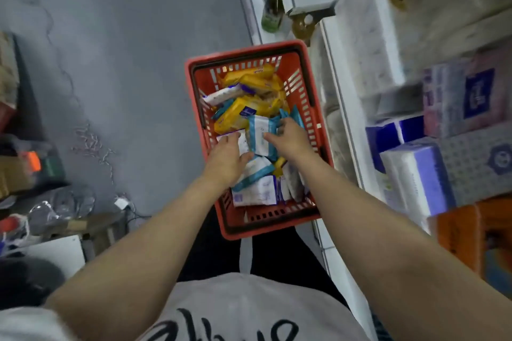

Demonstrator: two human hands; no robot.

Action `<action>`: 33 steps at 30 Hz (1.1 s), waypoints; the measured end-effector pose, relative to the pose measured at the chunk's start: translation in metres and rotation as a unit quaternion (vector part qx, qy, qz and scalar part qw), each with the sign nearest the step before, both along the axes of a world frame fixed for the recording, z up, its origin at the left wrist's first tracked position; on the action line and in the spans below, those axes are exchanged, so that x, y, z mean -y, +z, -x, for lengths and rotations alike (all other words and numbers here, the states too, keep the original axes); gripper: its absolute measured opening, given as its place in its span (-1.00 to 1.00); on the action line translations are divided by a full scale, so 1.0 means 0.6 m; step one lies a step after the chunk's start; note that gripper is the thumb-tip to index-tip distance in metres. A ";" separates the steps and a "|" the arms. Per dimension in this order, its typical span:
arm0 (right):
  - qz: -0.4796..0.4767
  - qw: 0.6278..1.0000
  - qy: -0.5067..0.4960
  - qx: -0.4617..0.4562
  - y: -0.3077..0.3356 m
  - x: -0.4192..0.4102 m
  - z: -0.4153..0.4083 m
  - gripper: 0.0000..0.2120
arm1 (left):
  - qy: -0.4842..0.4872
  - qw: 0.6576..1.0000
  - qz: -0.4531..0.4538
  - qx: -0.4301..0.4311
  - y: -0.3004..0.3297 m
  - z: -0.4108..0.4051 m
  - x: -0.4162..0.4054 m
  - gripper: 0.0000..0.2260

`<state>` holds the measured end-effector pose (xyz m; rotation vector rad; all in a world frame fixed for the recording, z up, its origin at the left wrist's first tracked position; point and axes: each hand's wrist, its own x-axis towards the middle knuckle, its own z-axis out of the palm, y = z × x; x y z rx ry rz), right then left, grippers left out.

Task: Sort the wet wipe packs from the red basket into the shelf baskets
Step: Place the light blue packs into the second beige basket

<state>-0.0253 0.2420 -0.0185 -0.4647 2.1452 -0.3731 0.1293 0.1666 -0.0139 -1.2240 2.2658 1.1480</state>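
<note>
White shelving [343, 69] stacked with tissue packs [415, 174] is seen close along the right wall of the red basket [318, 130], while bare grey floor [124, 63] is left open on its other side. Yellow packs [235, 116] are piled at the far end, white-and-blue wet wipe packs [255, 188] at the near end. A white-and-blue pack [260, 133] is pinched by the right hand [291, 137]; the left hand [225, 156] is laid on neighbouring packs, its grip not discernible.
</note>
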 end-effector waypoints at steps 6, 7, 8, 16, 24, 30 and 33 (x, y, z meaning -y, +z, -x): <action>-0.033 0.998 0.055 -0.011 -0.077 0.021 0.005 -0.73 | 0.079 0.994 -0.062 0.045 -0.058 -0.001 -0.041 -0.39; -0.026 0.998 0.055 -0.014 -0.084 0.016 0.007 -0.74 | 0.091 0.992 -0.071 0.049 -0.067 -0.003 -0.049 -0.39; -0.018 0.999 0.044 -0.012 -0.084 0.012 0.011 -0.73 | 0.101 0.990 -0.083 0.057 -0.075 -0.005 -0.054 -0.39; 0.132 0.980 -0.129 0.076 -0.063 -0.050 0.075 -0.77 | 0.106 0.976 -0.118 0.152 -0.134 0.018 -0.068 -0.47; 0.093 0.985 -0.129 0.075 -0.043 -0.048 0.077 -0.51 | 0.135 0.968 -0.127 0.171 -0.147 0.015 -0.086 -0.56; 0.102 0.983 -0.143 0.056 -0.039 -0.065 0.078 -0.64 | 0.318 0.926 -0.181 0.092 -0.146 0.045 -0.091 -0.51; 0.134 0.972 -0.168 0.096 -0.039 -0.079 0.078 -0.87 | 0.311 0.926 -0.195 0.091 -0.145 0.055 -0.087 -0.52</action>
